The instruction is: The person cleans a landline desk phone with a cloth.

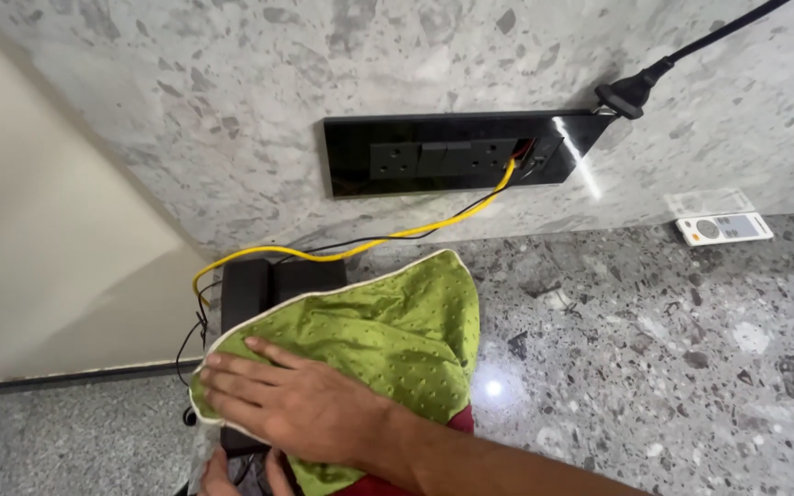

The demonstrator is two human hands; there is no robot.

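The cloth [388, 326] is green with small raised dots and a pale edge, spread loosely with folds at the lower centre of the frame. It lies draped over a black box [259, 285] at the lower left, covering most of its top. The box's far corner shows uncovered.

A small white remote control [724, 228] lies flat on the speckled grey worktop [654, 349], at the far right against the stone wall. Its rectangular body carries a pale screen at one end beside a round grey button area; nothing else bears a label or display.
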